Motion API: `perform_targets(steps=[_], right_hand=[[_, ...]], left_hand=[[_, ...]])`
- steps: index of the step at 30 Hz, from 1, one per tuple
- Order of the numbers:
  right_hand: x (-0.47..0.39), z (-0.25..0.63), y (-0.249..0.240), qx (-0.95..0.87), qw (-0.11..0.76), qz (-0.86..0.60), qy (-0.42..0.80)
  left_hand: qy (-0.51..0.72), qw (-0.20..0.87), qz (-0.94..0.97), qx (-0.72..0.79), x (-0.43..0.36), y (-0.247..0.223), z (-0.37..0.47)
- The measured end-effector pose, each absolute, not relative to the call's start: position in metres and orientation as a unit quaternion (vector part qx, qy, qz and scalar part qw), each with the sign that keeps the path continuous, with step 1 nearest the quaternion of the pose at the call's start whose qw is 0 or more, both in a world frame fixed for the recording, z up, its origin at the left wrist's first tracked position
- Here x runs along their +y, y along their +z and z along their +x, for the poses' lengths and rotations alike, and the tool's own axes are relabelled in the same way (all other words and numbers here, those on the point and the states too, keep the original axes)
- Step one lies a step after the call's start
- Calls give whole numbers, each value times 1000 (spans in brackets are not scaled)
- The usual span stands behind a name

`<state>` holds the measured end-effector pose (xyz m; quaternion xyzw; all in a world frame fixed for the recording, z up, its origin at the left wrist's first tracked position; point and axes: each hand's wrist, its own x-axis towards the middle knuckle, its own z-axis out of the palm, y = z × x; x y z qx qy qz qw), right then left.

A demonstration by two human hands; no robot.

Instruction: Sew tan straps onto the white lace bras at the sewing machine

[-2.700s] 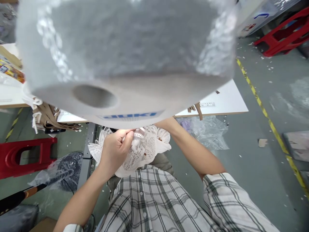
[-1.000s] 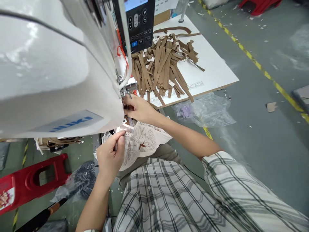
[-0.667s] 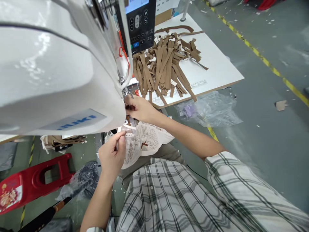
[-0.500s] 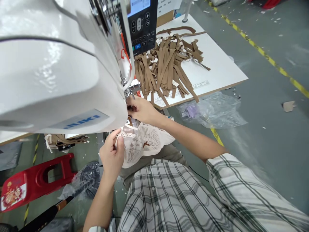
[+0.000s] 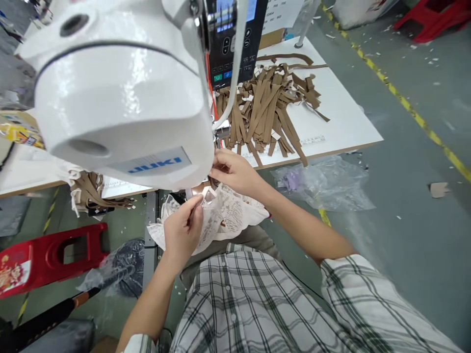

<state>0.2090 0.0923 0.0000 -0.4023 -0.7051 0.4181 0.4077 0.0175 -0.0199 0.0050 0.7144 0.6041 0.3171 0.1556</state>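
A white lace bra (image 5: 231,211) hangs over my lap at the front edge of the sewing machine table. My left hand (image 5: 184,230) pinches a white strap of the bra between thumb and fingers, just below the machine head. My right hand (image 5: 239,174) is beside the needle area with its fingers curled together; the machine head partly hides the fingertips, and what they hold cannot be made out. Above both hands looms the white sewing machine (image 5: 121,113), which covers the needle and the stitching spot.
Brown fabric strips (image 5: 265,108) lie heaped on the white table (image 5: 349,117) to the right, beside a control panel (image 5: 235,44). More strips (image 5: 88,189) hang at the left edge. A red stool (image 5: 55,255) and plastic bags (image 5: 327,181) are on the floor.
The view has shifted, so the machine appears further right. My left hand has moved closer to the right one, still pinching the strap, and more of the bra's left side shows.
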Motion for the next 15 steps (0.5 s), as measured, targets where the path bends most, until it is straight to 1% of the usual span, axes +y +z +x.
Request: perform_targets(steps=[6, 15], right_hand=[[89, 211, -1, -698, 406, -401, 433], [94, 205, -3, -718, 404, -420, 381]], left_hand=[[317, 163, 714, 603, -20, 4, 20], [325, 171, 721, 587, -16, 6, 18]])
